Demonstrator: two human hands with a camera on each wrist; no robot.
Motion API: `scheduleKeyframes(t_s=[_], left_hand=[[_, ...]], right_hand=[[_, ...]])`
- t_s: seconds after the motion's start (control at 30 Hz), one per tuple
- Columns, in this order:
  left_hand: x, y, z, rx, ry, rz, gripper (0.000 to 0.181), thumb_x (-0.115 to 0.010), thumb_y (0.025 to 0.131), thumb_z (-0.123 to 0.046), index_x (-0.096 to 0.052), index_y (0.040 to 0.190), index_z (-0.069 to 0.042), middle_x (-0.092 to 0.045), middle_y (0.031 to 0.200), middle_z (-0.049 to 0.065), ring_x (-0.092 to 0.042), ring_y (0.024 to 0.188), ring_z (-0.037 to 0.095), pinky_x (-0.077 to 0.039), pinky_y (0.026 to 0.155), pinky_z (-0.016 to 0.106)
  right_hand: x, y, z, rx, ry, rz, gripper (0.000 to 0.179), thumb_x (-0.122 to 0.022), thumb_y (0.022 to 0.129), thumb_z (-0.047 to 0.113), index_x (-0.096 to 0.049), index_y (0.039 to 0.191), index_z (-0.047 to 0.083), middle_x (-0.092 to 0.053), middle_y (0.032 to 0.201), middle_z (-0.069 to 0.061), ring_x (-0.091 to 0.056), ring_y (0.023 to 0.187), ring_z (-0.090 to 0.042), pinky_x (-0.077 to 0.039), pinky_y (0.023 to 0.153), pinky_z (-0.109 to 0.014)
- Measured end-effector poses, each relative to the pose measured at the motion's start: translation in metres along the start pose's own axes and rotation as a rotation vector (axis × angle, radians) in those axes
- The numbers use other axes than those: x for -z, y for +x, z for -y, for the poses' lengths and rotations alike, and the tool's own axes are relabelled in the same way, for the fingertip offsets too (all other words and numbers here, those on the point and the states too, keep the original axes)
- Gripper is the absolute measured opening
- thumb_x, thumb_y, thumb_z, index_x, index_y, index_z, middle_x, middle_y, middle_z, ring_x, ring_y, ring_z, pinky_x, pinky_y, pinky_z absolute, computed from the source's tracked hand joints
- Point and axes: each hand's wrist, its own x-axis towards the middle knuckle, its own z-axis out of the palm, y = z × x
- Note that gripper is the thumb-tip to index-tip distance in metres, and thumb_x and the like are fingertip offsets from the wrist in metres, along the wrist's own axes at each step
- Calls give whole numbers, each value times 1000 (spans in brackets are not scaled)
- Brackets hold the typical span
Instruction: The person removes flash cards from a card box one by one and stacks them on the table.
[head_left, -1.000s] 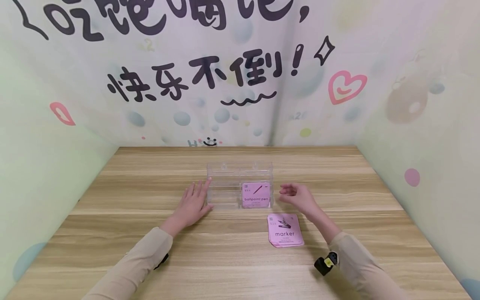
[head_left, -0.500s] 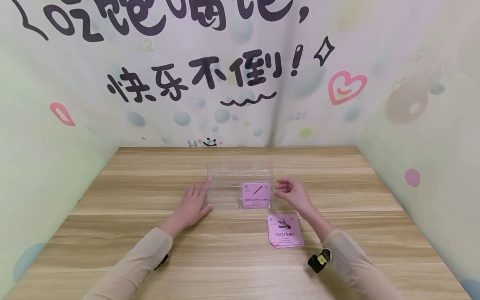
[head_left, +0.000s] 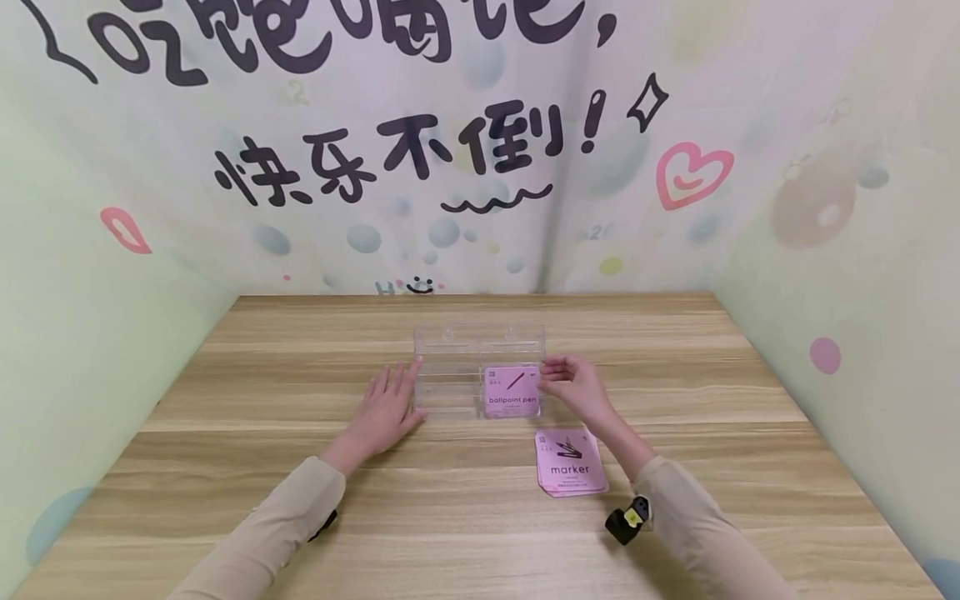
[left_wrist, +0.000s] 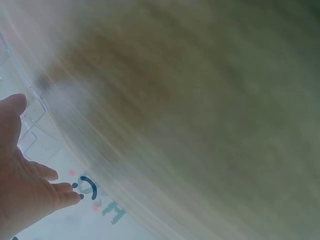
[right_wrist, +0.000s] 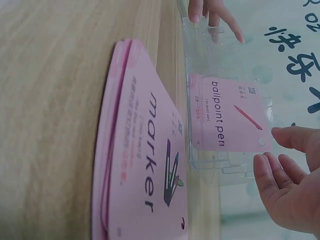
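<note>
A clear plastic holder (head_left: 447, 392) with two side-by-side compartments stands on the table. Its right compartment holds a pink "ballpoint pen" card (head_left: 512, 390). My left hand (head_left: 381, 410) lies with fingers extended against the holder's left side, thumb at the lower front corner. At the right side, my right hand (head_left: 579, 388) has thumb and fingers parted near the card's edge; the right wrist view shows a gap between thumb (right_wrist: 295, 138) and fingers, with nothing pinched there. Whether they touch the holder is unclear. A small stack of pink cards (head_left: 572, 463), "marker" on top, lies in front of the holder.
The wood-grain table (head_left: 450, 533) meets a printed backdrop (head_left: 360, 233) behind the holder, with pale walls at both sides. A black wrist camera (head_left: 627, 520) is strapped to the right forearm, just right of the card stack.
My right hand has moved left, from beside the holder to its right edge by the ballpoint pen card. My left hand, the holder and the card stack look unmoved.
</note>
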Motion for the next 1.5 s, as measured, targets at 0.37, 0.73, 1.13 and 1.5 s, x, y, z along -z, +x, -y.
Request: scheduleKeyframes(t_s=[0.37,0.73,1.13,1.5], left_hand=[[0,-1,-1,7,-1,-7,78,-54,90,-35,-3,145,-11,-23,141,33,-19,128,52,-19,100,62],[0,-1,0,13,-25,8,79,-54,91,-34,-1,146,-12,-21,141,33,-16,129,52,-17,101,62],[-1,-1,0,9,-18,2,79,-54,91,-35,-1,146,-13,-21,142,32,-17,128,52,-18,100,62],[-2,0,1,11,-7,3,79,-53,91,-36,-1,146,-13,-21,142,31,-17,128,52,-18,101,62]], right_hand=[[-6,3,-1,-3,-31,8,38,-66,74,-8,-55,109,-11,-60,100,-23,-59,87,-24,-49,75,-21],[-8,7,-4,91,-113,-2,22,-69,73,-5,-61,93,-7,-62,84,-14,-56,75,-15,-48,68,-20],[-8,7,-5,117,-80,13,10,-65,79,-3,-63,88,-8,-63,79,-15,-54,70,-13,-45,61,-17],[-6,9,-5,98,-93,-8,12,-62,83,1,-65,92,-6,-65,85,-17,-56,73,-13,-49,63,-19]])
